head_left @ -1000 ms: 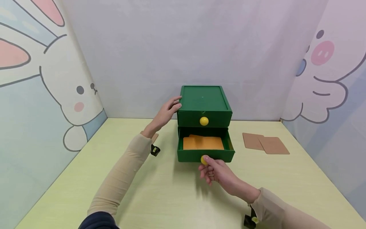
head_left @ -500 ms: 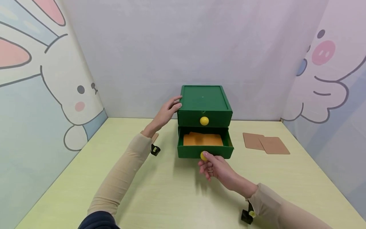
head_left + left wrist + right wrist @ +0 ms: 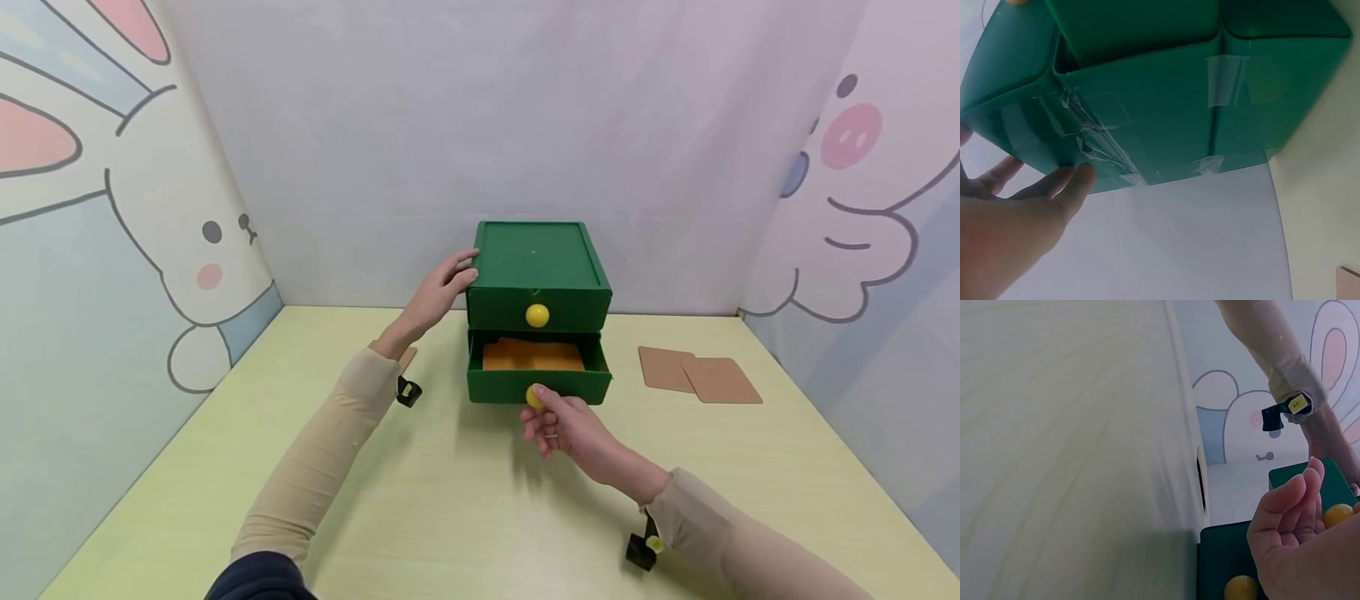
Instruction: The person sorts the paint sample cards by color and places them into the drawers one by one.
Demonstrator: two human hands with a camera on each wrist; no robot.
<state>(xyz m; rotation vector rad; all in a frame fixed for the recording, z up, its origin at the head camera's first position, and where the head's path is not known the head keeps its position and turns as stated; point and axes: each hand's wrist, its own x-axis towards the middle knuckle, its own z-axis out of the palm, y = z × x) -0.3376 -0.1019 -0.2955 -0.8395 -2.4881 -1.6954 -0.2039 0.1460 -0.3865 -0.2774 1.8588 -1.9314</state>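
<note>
A green drawer cabinet [image 3: 534,257] stands near the back wall, with one drawer [image 3: 495,387] below the top one partly pulled out. Orange cards [image 3: 528,357] lie inside that drawer. My right hand [image 3: 579,435] pinches the drawer's round yellow knob [image 3: 531,398] between thumb and fingers. My left hand [image 3: 435,297] rests with extended fingers on the cabinet's upper left edge. In the left wrist view its fingertips touch the green side [image 3: 1160,119], where clear tape spans three stacked sections. The top drawer, with its own yellow knob [image 3: 537,316], is closed.
Two overlapping brown cards [image 3: 722,381] lie on the pale table [image 3: 465,517] right of the cabinet. Another brown card [image 3: 408,359] shows partly behind the left wrist. A plain back wall [image 3: 480,125] and cartoon-printed side walls surround the table.
The drawer has slid inward toward the cabinet, with my right hand on its knob moving forward along with it. Less of the orange cards shows. My left hand keeps its place.
</note>
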